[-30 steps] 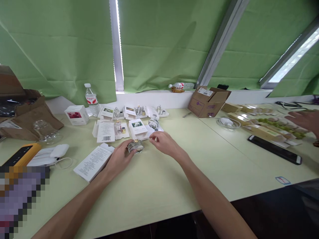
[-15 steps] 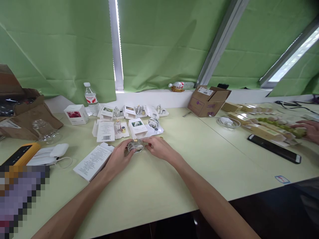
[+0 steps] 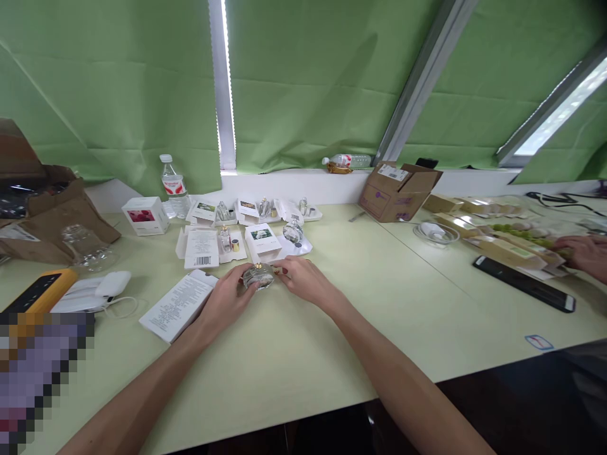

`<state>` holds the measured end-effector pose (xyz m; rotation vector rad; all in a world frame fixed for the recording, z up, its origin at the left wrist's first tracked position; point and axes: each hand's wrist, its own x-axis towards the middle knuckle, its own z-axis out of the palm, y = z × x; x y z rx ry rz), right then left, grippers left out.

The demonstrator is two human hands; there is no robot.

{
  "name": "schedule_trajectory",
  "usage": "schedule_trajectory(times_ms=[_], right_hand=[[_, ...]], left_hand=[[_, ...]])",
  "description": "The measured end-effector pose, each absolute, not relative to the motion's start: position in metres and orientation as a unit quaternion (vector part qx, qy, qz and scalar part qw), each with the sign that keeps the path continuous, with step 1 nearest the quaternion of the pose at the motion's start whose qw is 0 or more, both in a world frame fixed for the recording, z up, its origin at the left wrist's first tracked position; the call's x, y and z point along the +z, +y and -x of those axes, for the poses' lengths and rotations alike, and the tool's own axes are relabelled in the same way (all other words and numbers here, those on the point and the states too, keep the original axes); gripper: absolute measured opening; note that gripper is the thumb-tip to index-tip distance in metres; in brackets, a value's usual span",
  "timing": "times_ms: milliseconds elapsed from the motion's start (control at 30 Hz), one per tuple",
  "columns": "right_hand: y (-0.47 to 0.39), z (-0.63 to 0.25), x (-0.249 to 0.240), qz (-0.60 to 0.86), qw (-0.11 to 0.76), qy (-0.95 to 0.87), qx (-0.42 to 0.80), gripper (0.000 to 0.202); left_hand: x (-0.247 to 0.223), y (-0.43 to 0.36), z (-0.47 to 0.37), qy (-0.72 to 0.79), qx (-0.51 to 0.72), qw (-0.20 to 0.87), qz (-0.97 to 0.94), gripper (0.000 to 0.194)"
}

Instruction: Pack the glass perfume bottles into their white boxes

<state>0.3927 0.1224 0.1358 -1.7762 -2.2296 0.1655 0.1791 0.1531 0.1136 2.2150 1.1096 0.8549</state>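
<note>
A clear glass perfume bottle [image 3: 258, 278] with a gold-coloured neck stands at the middle of the table. My left hand [image 3: 231, 294] is closed around its left side. Just right of the bottle, my right hand [image 3: 303, 278] pinches a small gold-coloured piece [image 3: 277, 271], mostly covered by the fingers; it looks like a cap. Beside my left forearm lies a white printed box [image 3: 177, 304]. Beyond my hands, an opened white box with a flower picture [image 3: 262, 242] has a round glass bottle [image 3: 293, 232] by it. Another perfume bottle [image 3: 225, 240] lies in an opened carton.
More opened perfume boxes [image 3: 203, 211] line the back, near an upright water bottle [image 3: 173, 186]. A cardboard box [image 3: 397, 193] and a coiled white cable [image 3: 435, 234] are right of centre. At far right, another person's hand [image 3: 585, 253] is by yellow boxes and a black phone [image 3: 524, 284].
My right fingers have drawn back slightly from the bottle and now pinch the gold-coloured piece. A gold-coloured spot behind my right hand no longer shows. The other person's hand has shifted left.
</note>
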Motion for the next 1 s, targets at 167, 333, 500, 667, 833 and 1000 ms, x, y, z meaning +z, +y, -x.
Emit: schedule_trajectory(times_ms=[167,333,500,667,833,1000], right_hand=[[0.124,-0.396,0.132,0.622,0.134,-0.769,0.052,0.032],[0.127,-0.397,0.129,0.626,0.121,-0.768,0.053,0.024],[0.128,-0.397,0.128,0.627,0.136,-0.765,0.055,0.021],[0.127,-0.397,0.131,0.624,0.189,-0.755,0.065,0.012],[0.126,-0.394,0.136,0.605,0.252,-0.751,0.085,0.015],[0.126,-0.391,0.138,0.581,0.294,-0.752,0.103,0.013]], left_hand=[[0.111,0.153,-0.178,0.423,0.311,0.256,-0.812,0.042],[0.111,0.154,-0.177,0.414,0.312,0.251,-0.817,0.038],[0.112,0.154,-0.177,0.406,0.314,0.242,-0.824,0.038],[0.112,0.154,-0.177,0.409,0.31,0.24,-0.824,0.036],[0.113,0.154,-0.177,0.412,0.299,0.24,-0.827,0.036],[0.113,0.154,-0.177,0.399,0.301,0.238,-0.833,0.036]])
